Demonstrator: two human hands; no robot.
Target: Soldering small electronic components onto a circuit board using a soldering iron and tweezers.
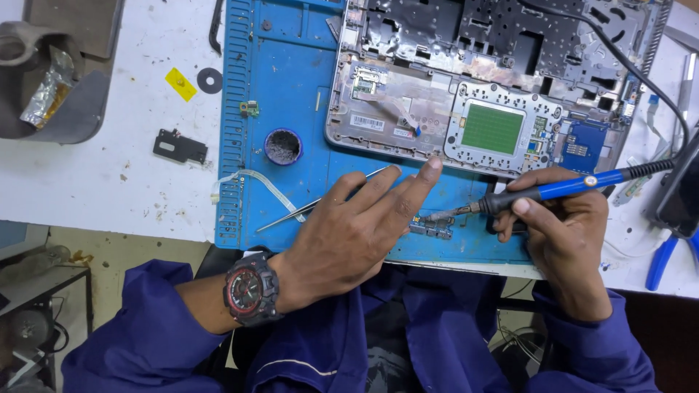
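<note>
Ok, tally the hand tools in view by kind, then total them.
Soldering iron, in the right hand: 1
Tweezers, under the left hand: 1
Blue-handled pliers, at the right edge: 1
Total: 3

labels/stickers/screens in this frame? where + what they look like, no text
Barcode sticker: on the opened laptop chassis, left of the green trackpad board; white rectangle, dark bars.
Small white sticker: just right of it, beside the ribbon cable; narrow strip.
Yellow tag: on the white table, left of the blue mat; tilted rectangle.
No screens visible.
</note>
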